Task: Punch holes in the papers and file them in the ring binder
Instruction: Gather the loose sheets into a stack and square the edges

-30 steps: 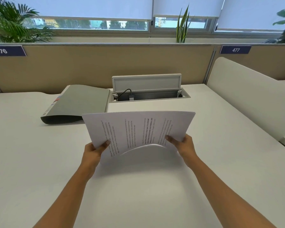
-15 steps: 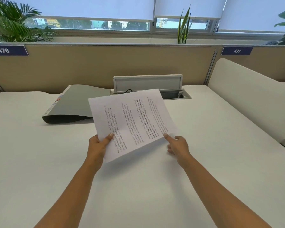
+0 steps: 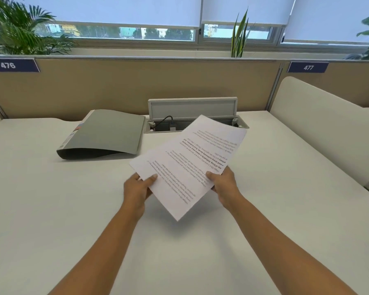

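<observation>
I hold a thin stack of white printed papers (image 3: pixel 190 162) above the middle of the white desk, turned diagonally with one corner pointing toward me. My left hand (image 3: pixel 137 189) pinches the left corner, thumb on top. My right hand (image 3: pixel 224 184) grips the right edge, thumb on the print. A grey ring binder (image 3: pixel 107 135) lies closed on the desk to the far left of the papers, spine to the left. No hole punch is in view.
An open cable hatch (image 3: pixel 192 116) with a raised lid and a black cable sits at the desk's back edge, partly behind the papers. A beige partition (image 3: pixel 136 86) runs along the back. A white curved divider (image 3: pixel 328 128) borders the right side.
The papers have been rotated clockwise from a landscape hold to a diagonal one and shifted right. Both hands moved with them; the right hand regripped the edge.
</observation>
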`<state>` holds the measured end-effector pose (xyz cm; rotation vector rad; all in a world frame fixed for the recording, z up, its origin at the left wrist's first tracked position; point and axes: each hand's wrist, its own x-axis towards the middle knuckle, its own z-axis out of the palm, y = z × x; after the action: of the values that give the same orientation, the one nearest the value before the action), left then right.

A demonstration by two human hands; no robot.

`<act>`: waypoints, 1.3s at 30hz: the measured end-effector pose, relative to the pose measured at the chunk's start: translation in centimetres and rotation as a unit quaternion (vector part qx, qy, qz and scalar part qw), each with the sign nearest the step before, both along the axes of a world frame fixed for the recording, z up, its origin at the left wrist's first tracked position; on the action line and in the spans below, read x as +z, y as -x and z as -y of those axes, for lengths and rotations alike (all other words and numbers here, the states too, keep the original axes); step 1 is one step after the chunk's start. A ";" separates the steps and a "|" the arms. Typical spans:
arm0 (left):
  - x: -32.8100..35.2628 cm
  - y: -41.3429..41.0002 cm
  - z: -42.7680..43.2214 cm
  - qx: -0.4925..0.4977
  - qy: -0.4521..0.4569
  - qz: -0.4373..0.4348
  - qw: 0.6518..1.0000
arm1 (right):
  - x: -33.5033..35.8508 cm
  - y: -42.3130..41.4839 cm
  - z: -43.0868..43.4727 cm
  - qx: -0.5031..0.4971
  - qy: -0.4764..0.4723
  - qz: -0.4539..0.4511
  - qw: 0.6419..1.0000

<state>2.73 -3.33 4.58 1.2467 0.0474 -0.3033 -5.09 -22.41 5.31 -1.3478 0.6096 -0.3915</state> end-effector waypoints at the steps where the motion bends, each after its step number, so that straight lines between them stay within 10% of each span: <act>1: 0.5 -0.8 -0.5 0.011 -0.001 -0.002 1.000 | 0.3 0.1 0.4 0.008 0.025 -0.007 1.000; 8: 3.2 -2.8 -1.8 -0.110 -0.146 0.073 0.980 | 3.4 0.5 1.7 0.038 0.129 0.022 0.991; 18: 5.1 -1.8 0.1 -0.056 -0.079 0.194 0.976 | 7.5 -0.2 0.6 -0.013 0.203 0.178 0.963; 39: 1.3 0.0 0.3 -0.059 -0.088 0.170 0.980 | 1.4 0.7 -0.3 0.015 0.192 0.105 0.976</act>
<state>2.78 -3.59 5.88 1.4663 -0.3012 -0.1875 -5.78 -22.12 6.73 -1.6558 0.3456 -0.6418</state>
